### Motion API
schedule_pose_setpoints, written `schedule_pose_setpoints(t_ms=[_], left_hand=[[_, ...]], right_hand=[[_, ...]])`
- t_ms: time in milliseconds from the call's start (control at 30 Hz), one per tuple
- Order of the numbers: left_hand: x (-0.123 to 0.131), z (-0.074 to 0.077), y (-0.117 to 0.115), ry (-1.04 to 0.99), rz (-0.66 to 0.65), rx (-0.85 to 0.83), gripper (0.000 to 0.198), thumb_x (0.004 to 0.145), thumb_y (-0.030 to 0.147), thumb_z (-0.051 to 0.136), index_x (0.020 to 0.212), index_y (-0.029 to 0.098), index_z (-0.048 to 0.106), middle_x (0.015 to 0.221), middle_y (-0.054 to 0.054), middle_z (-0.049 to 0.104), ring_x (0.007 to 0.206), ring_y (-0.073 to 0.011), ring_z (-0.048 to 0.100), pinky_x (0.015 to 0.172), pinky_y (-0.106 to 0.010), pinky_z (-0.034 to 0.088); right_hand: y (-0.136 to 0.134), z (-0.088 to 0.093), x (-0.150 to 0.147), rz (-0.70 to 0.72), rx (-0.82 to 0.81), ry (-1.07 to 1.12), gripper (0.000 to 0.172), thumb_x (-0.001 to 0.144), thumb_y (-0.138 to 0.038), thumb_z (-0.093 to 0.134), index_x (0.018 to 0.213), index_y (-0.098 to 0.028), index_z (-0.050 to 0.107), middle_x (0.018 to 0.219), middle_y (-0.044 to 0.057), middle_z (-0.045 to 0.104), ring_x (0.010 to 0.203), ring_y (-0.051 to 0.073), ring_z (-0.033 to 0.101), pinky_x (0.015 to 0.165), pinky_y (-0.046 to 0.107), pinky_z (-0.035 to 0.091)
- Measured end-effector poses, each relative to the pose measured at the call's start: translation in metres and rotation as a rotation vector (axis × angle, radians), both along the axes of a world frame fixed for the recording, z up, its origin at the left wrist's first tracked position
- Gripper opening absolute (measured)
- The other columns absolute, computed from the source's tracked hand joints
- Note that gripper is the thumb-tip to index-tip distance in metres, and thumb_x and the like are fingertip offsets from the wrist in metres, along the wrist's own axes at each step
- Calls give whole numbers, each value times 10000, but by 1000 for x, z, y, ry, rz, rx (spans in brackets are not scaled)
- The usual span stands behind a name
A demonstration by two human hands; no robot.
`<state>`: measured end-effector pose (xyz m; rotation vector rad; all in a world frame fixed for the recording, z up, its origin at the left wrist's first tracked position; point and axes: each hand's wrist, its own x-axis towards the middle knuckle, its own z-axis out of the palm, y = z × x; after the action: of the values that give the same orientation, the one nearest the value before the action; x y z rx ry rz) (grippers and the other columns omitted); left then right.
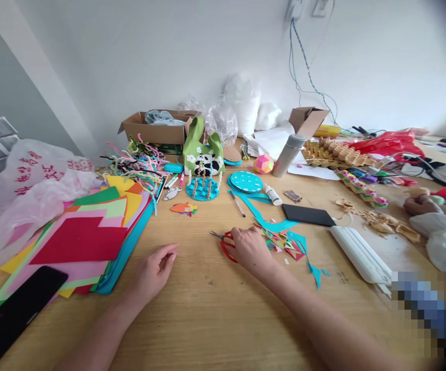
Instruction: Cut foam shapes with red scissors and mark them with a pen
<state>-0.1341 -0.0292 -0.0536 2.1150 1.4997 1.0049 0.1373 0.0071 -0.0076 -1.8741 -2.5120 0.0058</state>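
Note:
My right hand (249, 247) has its fingers on the red-handled scissors (228, 246), whose blades point left above the wooden table (207, 319). Just right of it lie colourful felt scraps (284, 242) and a cut blue felt sheet (271, 224). My left hand (159, 269) rests at the table's middle left, thumb and fingers curled toward each other; whether something small is between them cannot be made out. Beyond the hands lie an orange felt fish (184, 208), a grey fish shape (172, 193) and a pen (237, 204).
Stacked felt sheets (78, 239) and a black phone (21, 314) lie left. Behind stand a blue base with twisted posts (202, 191), a green panda bag (203, 154) and a grey bottle (287, 157). To the right are a black power bank (308, 214) and a white device (360, 253).

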Motion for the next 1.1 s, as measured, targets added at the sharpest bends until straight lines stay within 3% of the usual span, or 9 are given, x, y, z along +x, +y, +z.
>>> schedule_pose_setpoints(t_ms=[100, 233, 367, 500, 667, 833, 900, 967, 1100], left_hand=[[5, 1, -4, 47, -52, 75, 238, 910, 242, 484, 1075, 187, 646, 971, -61, 729, 863, -155, 690, 769, -266, 557], [8, 6, -6, 88, -90, 109, 208, 906, 204, 486, 1044, 182, 641, 954, -62, 720, 870, -157, 679, 774, -276, 555], [6, 7, -4, 117, -74, 131, 225, 892, 184, 493, 1069, 175, 633, 986, -75, 708, 910, -175, 670, 797, -309, 560], [6, 13, -2, 138, -46, 131, 252, 874, 171, 502, 1086, 168, 639, 1047, -95, 697, 982, -200, 657, 861, -359, 553], [12, 44, -15, 78, -83, 105, 273, 867, 176, 514, 1106, 189, 646, 1093, -86, 691, 1030, -194, 644, 909, -355, 536], [18, 83, -34, -31, -243, -9, 231, 893, 215, 516, 1066, 229, 669, 1058, -55, 700, 994, -161, 650, 876, -281, 535], [19, 89, -24, -3, -260, -30, 218, 895, 216, 507, 1033, 222, 677, 1050, -57, 699, 989, -167, 648, 878, -293, 532], [18, 84, 2, 63, -242, -6, 239, 889, 197, 507, 1066, 213, 667, 1110, -64, 684, 1047, -181, 626, 941, -331, 503], [18, 54, 78, 182, -118, 48, 368, 836, 118, 532, 1191, 170, 610, 1245, -99, 627, 1172, -214, 563, 1045, -392, 424]], right_hand=[[-10, -15, -2, 17, 50, 136, 187, 889, -272, 531, 839, -128, 640, 817, 103, 723, 779, 236, 674, 744, 336, 365], [-10, -32, 1, 58, 290, 360, 129, 892, -234, 542, 950, -151, 621, 870, 75, 711, 812, 211, 645, 817, 332, 378], [-5, -39, 3, 113, 436, 487, 100, 894, -241, 548, 912, -148, 577, 799, 67, 671, 752, 196, 605, 824, 336, 392], [-2, -42, 3, 152, 477, 540, 81, 895, -244, 543, 894, -163, 547, 738, 44, 630, 723, 189, 580, 806, 333, 400], [1, -44, 1, 169, 461, 533, 83, 901, -246, 516, 888, -170, 545, 695, 25, 597, 692, 185, 571, 806, 342, 401], [3, -43, -1, 97, 369, 519, 110, 910, -243, 488, 921, -169, 569, 768, 54, 645, 743, 194, 594, 825, 345, 403], [4, -43, 0, 73, 347, 511, 122, 908, -240, 483, 935, -170, 580, 801, 64, 658, 766, 200, 602, 822, 347, 403], [5, -44, 1, 57, 335, 506, 134, 906, -245, 485, 954, -171, 587, 838, 72, 664, 795, 209, 607, 822, 348, 402], [5, -44, 5, 43, 327, 489, 141, 905, -239, 502, 976, -168, 601, 908, 86, 668, 861, 222, 610, 844, 353, 393]])
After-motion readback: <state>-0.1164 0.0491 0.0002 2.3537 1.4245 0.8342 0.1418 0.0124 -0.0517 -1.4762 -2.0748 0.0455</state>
